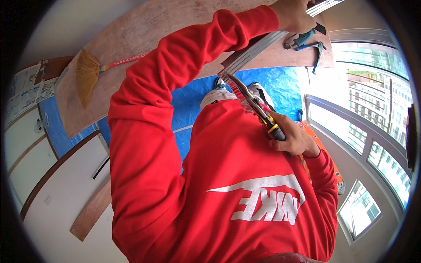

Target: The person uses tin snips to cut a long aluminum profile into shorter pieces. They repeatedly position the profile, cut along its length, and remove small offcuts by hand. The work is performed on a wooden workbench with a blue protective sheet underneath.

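My left hand (pixel 294 15), at the top right, is closed on a long silver metal channel (pixel 258 49) that slants down toward my body. My right hand (pixel 290 135) grips a pair of tin snips (pixel 262 115) with black and yellow handles in front of my red sweatshirt. The snips' long metal jaws point up and left to the channel's lower end. A bent, ragged-edged strip there looks reddish and lies alongside the jaws. Whether the blades are biting into metal cannot be made out. The fingertips of my left hand are partly hidden.
A broom (pixel 90 75) lies on the wooden board (pixel 131 30) at left. Toward the right end lie a teal power tool (pixel 303 38) and a blue-and-black hand tool (pixel 317 51). Blue sheeting (pixel 280 85) covers the floor. An orange ladder-like frame (pixel 312 131) stands at right by the windows (pixel 346 118).
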Tool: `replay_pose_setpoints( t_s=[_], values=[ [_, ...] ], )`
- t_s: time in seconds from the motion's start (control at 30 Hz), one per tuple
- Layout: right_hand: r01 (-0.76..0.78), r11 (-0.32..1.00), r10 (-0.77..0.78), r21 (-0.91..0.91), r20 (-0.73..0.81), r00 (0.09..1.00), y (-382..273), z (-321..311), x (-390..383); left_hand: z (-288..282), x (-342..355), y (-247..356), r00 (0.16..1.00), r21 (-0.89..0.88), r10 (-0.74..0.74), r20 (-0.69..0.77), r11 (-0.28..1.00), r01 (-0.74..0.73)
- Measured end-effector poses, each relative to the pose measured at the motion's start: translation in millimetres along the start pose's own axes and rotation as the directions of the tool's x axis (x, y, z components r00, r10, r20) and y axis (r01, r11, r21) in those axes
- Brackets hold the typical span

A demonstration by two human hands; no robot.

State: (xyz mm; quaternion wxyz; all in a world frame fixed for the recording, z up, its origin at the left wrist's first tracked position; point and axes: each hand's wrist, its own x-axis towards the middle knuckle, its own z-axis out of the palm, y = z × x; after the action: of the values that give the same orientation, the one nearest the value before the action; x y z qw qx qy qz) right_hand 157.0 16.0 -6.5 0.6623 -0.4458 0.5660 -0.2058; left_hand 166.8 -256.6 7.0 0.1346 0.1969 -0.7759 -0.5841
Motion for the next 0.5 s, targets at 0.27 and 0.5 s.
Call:
replay_pose_setpoints(
  t_s=[0.27,0.5],
  values=[
    [-0.152,0.988,0.151,-0.034,-0.036,0.988,0,6,1,-1,3,-10,0.979,0.053,0.171,-0.107,0.985,-0.166],
    [-0.066,0.993,0.069,0.094,-0.032,0.997,1,2,7,5,7,-14,0.985,0.059,0.153,-0.079,0.987,-0.148]
  ],
)
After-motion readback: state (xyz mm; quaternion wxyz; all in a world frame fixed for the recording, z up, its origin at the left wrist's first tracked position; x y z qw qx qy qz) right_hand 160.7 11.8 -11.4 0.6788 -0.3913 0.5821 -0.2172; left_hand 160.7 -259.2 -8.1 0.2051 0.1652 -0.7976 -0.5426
